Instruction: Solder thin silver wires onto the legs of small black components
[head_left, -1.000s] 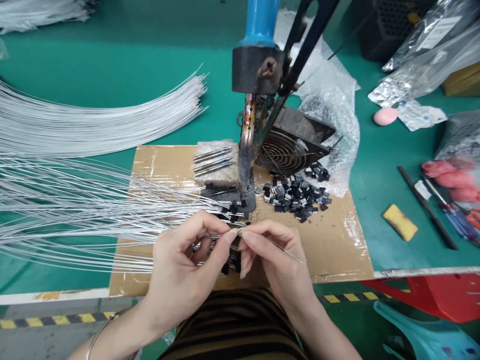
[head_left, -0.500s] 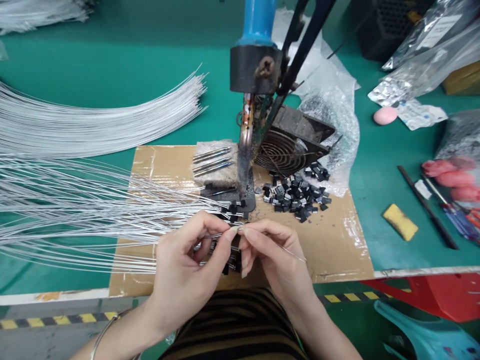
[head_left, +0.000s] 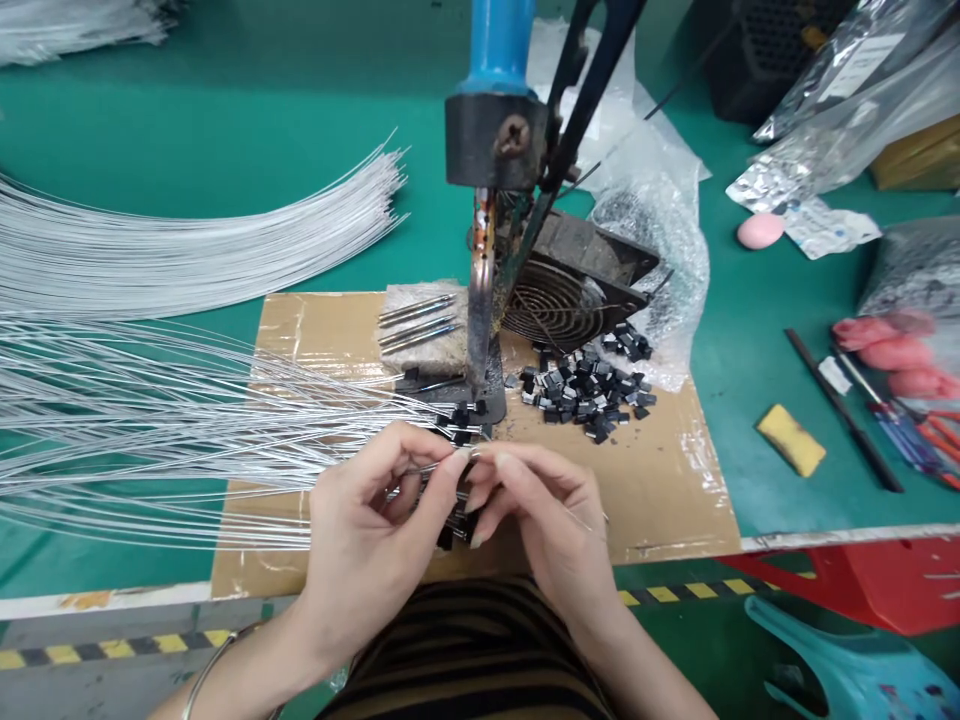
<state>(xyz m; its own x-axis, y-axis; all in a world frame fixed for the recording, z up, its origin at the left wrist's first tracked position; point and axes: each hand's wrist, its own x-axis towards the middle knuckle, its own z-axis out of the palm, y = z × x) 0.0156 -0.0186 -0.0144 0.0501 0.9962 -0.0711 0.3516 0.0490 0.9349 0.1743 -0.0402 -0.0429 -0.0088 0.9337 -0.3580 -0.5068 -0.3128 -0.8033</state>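
My left hand (head_left: 375,515) is closed in a pinch, thumb against forefinger, on the end of a thin wire; the very tip is hidden by the fingers. Fingertip to fingertip with it, my right hand (head_left: 551,510) pinches a fine strand of solder wire, which trails back over the palm. Just beyond both hands stands a soldering iron (head_left: 480,280), its tip pointing down at a dark plate (head_left: 493,395). White wires (head_left: 330,410) with black connectors (head_left: 461,425) on their ends lie under and beside my left hand.
Loose black connectors (head_left: 589,390) are heaped on the cardboard (head_left: 660,480) beside a fan (head_left: 562,300). Spare iron tips (head_left: 416,325) rest on a pale block. A bundle of white wires (head_left: 225,250) lies at the left. A yellow sponge (head_left: 791,440) is at the right.
The view has shifted slightly, so the bench things sit a little further left. Both hands remain together at the fingertips; the right fingers have moved a little closer to the left ones.
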